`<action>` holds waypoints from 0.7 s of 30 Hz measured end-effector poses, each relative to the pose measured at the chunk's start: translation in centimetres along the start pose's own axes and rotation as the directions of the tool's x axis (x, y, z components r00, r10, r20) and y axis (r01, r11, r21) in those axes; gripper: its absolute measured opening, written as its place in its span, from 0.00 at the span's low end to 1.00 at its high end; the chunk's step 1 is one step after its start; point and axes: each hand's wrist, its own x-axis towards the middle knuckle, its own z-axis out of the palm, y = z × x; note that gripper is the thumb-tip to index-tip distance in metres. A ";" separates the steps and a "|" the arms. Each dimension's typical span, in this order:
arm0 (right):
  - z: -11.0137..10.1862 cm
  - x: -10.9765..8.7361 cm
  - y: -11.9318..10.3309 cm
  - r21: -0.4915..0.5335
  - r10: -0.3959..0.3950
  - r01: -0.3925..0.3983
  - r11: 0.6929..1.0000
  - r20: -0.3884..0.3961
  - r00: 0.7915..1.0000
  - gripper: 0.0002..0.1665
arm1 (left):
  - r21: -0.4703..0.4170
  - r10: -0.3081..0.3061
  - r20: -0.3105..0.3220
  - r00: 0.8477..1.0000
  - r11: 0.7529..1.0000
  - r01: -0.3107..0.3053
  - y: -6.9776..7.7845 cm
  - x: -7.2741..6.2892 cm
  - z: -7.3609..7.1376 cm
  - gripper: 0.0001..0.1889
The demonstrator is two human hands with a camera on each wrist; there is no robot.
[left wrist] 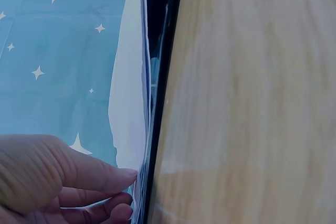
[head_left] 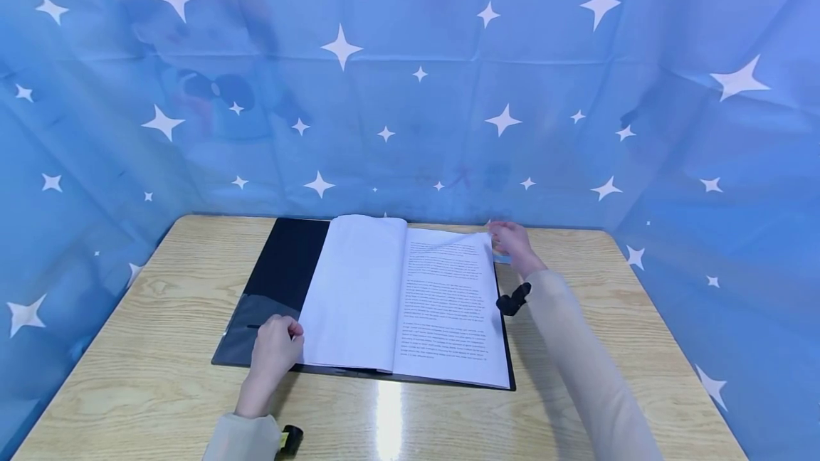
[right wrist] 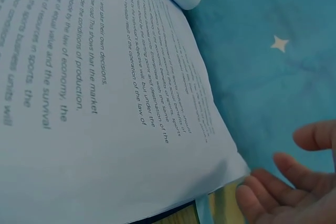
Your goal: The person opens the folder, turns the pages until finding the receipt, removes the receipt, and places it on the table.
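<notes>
A black folder (head_left: pixel 297 255) lies spread on the table, with an open stack of white sheets on it. Its left-hand pages (head_left: pixel 352 290) look blank; the right-hand page (head_left: pixel 445 304) carries printed text. At the lower left corner of the left-hand pages, my left hand (head_left: pixel 275 347) pinches the sheet edges between thumb and curled fingers. My right hand (head_left: pixel 514 244) is at the top right corner of the printed page. In the right wrist view its fingers (right wrist: pixel 262 187) touch that corner, while the thumb stands apart from the paper.
Beneath the printed page's upper right side a colourful strip (head_left: pixel 502 257) sticks out. The folder's left cover has a clear pocket (head_left: pixel 246 336). A blue curtain (head_left: pixel 410 91) with white stars hangs behind the wooden table (head_left: pixel 154 347). Each wrist wears a small black camera (head_left: pixel 514 299).
</notes>
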 end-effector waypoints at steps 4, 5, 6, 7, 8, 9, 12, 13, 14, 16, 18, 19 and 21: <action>-0.1 0.2 -0.2 -0.030 0.007 -0.006 1.000 0.016 1.000 0.28 | -0.006 -0.004 0.002 1.000 1.000 0.004 -0.1 0.0 0.0 0.02; -0.1 0.3 -0.2 -0.036 0.006 -0.005 0.999 0.020 1.000 0.29 | -0.005 -0.005 0.000 1.000 1.000 0.005 -0.1 0.0 0.0 0.02; -0.1 0.4 -0.2 -0.041 0.005 -0.004 0.999 0.023 1.000 0.29 | -0.006 -0.005 -0.002 1.000 1.000 0.005 -0.2 0.0 0.0 0.02; -0.1 0.5 -0.2 -0.047 0.004 -0.003 0.999 0.025 1.000 0.29 | -0.006 -0.005 -0.001 1.000 1.000 0.005 -0.2 0.0 0.0 0.02; -0.1 0.6 -0.2 -0.052 0.002 -0.001 0.999 0.026 1.000 0.29 | -0.007 -0.003 -0.001 1.000 1.000 0.003 -0.2 0.0 0.0 0.02; -0.1 0.7 -0.2 -0.055 0.001 0.001 0.998 0.030 1.000 0.29 | -0.007 -0.004 0.000 1.000 1.000 0.004 -0.2 0.0 0.0 0.02; -0.3 1.1 -0.1 -0.065 -0.005 0.008 0.998 0.046 0.999 0.31 | -0.008 -0.003 0.000 1.000 1.000 0.003 -0.3 0.0 0.1 0.02; -0.3 1.2 -0.1 -0.069 -0.005 0.009 0.998 0.052 0.999 0.31 | -0.009 -0.003 0.000 1.000 1.000 0.003 -0.3 0.0 0.1 0.02; -0.4 1.3 0.0 -0.071 -0.003 0.007 0.997 0.056 0.998 0.31 | -0.011 -0.001 0.001 1.000 1.000 0.001 -0.3 0.1 0.1 0.02; -0.5 1.5 0.1 -0.077 0.000 0.005 0.997 0.065 0.998 0.32 | -0.012 0.002 0.000 1.000 1.000 -0.002 -0.3 0.1 0.1 0.02; -0.6 1.6 0.2 -0.080 0.007 -0.002 0.997 0.068 0.998 0.32 | -0.015 0.006 -0.001 1.000 1.000 -0.006 -0.3 0.1 0.1 0.02; -0.6 1.6 0.2 -0.079 0.011 -0.006 0.997 0.068 0.998 0.32 | -0.017 0.008 -0.002 1.000 1.000 -0.008 -0.3 0.1 0.1 0.02; -0.6 1.7 0.2 -0.084 0.009 -0.003 0.996 0.078 0.997 0.32 | -0.018 0.009 -0.003 1.000 1.000 -0.009 -0.3 0.1 0.1 0.02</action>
